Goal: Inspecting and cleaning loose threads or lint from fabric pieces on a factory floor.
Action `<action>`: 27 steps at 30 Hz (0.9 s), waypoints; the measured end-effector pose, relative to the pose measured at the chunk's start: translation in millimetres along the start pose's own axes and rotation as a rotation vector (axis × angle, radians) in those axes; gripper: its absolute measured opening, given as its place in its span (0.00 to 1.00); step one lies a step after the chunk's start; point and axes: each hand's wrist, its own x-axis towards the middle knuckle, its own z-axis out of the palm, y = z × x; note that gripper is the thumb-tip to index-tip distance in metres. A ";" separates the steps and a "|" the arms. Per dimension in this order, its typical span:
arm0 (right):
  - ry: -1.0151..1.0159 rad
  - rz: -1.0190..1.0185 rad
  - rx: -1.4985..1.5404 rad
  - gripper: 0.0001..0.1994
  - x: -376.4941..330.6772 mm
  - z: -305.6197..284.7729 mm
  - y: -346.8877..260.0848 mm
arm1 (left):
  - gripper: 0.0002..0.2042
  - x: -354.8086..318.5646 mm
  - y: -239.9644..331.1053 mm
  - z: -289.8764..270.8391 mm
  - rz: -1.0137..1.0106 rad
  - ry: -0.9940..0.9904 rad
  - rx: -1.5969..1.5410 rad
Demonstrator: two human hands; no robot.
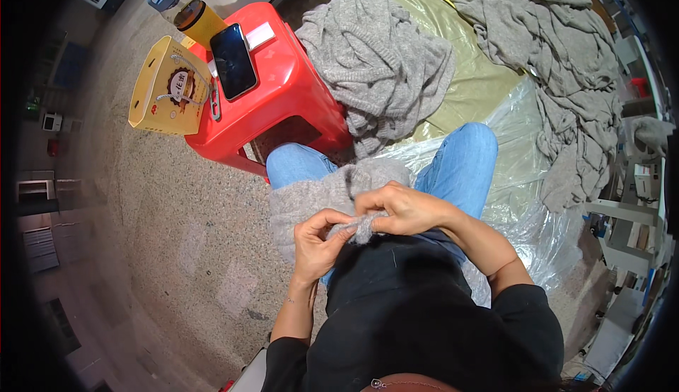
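A grey knitted garment (309, 205) lies across my lap, over the thighs of my blue jeans (463, 164). My left hand (320, 242) pinches a gathered edge of the knit between thumb and bent fingers. Close beside it, my right hand (403, 209) grips the same edge, its fingers curled over the fabric. Between the two hands the knit is bunched into a small fold. Whether any small tool is inside the fingers cannot be made out.
Ahead on the left, a red plastic stool (283, 74) carries a phone (233, 61), small scissors-like snips (215, 102), a yellow paper bag (166, 95) and a bottle (198, 21). Grey knits are heaped in a pile (368, 53) and along plastic sheeting (488, 95) at right.
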 end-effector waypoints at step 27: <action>0.288 -0.289 -0.286 0.05 -10.6 25.9 -3.2 | 0.09 6.3 4.2 -5.8 0.157 0.000 0.104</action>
